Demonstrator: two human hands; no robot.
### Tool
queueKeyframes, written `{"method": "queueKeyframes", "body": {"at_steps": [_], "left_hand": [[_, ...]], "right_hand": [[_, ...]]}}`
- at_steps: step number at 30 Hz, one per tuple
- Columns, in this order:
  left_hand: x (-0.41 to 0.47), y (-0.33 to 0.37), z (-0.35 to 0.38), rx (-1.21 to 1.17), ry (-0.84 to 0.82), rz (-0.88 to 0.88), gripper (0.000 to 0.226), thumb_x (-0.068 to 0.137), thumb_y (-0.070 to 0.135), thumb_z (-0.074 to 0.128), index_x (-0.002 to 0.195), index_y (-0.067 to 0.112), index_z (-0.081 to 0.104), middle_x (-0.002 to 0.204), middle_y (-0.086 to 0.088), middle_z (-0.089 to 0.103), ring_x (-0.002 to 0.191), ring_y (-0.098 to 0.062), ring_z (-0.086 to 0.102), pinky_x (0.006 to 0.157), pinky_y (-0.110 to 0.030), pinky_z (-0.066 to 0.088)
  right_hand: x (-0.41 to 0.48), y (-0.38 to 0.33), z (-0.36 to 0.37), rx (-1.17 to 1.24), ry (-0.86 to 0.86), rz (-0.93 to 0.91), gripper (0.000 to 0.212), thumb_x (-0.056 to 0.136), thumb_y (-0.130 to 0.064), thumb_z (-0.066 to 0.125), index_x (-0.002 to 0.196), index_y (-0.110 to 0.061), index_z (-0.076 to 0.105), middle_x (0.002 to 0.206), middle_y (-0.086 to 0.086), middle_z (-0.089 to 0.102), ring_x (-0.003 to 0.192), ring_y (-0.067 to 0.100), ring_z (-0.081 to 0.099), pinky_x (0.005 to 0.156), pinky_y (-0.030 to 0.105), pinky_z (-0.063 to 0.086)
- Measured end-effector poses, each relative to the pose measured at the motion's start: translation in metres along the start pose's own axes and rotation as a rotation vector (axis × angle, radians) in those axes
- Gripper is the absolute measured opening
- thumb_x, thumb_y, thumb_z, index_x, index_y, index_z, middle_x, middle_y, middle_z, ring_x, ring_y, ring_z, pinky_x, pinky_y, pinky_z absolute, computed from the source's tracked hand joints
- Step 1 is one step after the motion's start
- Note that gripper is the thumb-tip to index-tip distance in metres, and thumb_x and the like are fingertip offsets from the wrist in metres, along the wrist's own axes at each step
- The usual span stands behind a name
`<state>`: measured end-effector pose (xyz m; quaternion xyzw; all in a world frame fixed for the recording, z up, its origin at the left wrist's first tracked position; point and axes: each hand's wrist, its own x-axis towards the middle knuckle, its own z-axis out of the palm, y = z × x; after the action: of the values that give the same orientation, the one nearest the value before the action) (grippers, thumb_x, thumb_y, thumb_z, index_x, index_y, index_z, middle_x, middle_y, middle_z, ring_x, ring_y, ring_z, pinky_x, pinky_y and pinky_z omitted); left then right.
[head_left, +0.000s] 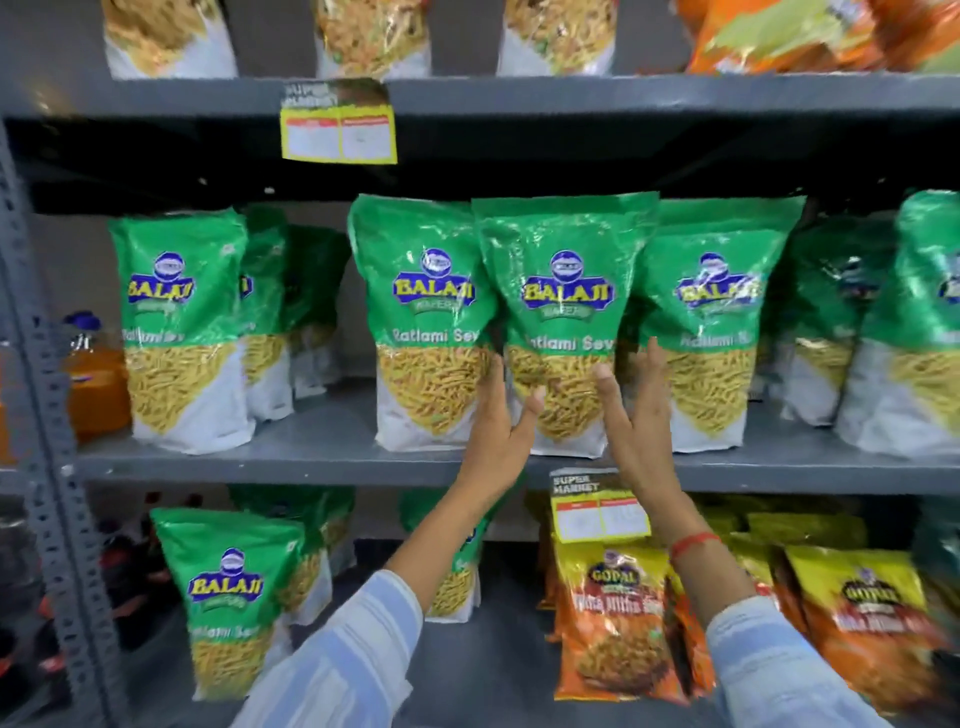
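Grey metal shop shelving (311, 460) all around. Nearest, left hand (501, 415) and right hand (631, 410), fingers straight, laid flat against the lower sides of a green-and-white plastic snack pouch (563, 291) standing mid-shelf. Probably light, soft, slippery, crushable inside: best cradled low by both edges. Five such pouches fronting this row, more behind; two yellow price tags (340, 124) beyond.

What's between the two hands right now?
One green snack bag, upright on the grey shelf, shown in the head view. The left hand and right hand touch its lower sides with straight fingers.
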<state>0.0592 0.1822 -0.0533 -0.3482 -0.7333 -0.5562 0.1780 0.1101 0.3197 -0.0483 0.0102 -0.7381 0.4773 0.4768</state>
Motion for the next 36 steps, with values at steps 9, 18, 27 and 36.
{"method": "queueKeyframes", "body": {"at_steps": [9,18,27,36], "left_hand": [[0.014,0.012,0.013,-0.189,0.079,-0.206,0.064,0.096,0.034,0.053,0.149,0.015,0.024,0.156,-0.006,0.029,0.141,-0.019,0.031,0.102,-0.024,0.027],[-0.042,0.029,-0.025,-0.235,0.178,-0.139,0.053,0.084,0.04,0.067,0.13,0.026,0.045,0.125,0.012,0.051,0.118,-0.006,0.048,0.09,-0.017,0.038],[-0.139,-0.034,-0.055,-0.315,0.151,-0.277,0.054,0.067,0.05,0.076,0.115,0.033,0.057,0.124,0.003,0.066,0.116,-0.011,0.062,0.097,-0.041,0.052],[-0.211,-0.162,-0.056,-0.26,-0.009,-0.593,0.04,0.081,0.005,0.073,0.114,0.006,0.051,0.118,-0.005,0.063,0.114,-0.022,0.061,0.083,-0.023,0.057]], "right_hand": [[0.013,0.025,-0.015,0.031,-0.336,0.027,0.052,0.093,-0.039,0.055,0.139,-0.018,0.043,0.136,-0.004,0.054,0.127,0.012,0.05,0.094,0.021,0.039],[-0.048,-0.021,-0.025,0.121,-0.252,-0.021,0.049,0.085,-0.049,0.056,0.126,-0.023,0.056,0.12,-0.013,0.067,0.111,-0.002,0.06,0.09,0.017,0.047],[-0.142,-0.001,0.003,0.282,-0.386,0.131,0.037,0.084,-0.034,0.067,0.119,-0.039,0.056,0.114,-0.03,0.067,0.11,-0.001,0.064,0.089,0.023,0.054],[-0.228,0.115,0.059,0.168,-0.591,0.485,0.055,0.077,-0.006,0.077,0.121,-0.027,0.052,0.121,0.0,0.065,0.099,-0.009,0.066,0.085,0.016,0.054]]}}
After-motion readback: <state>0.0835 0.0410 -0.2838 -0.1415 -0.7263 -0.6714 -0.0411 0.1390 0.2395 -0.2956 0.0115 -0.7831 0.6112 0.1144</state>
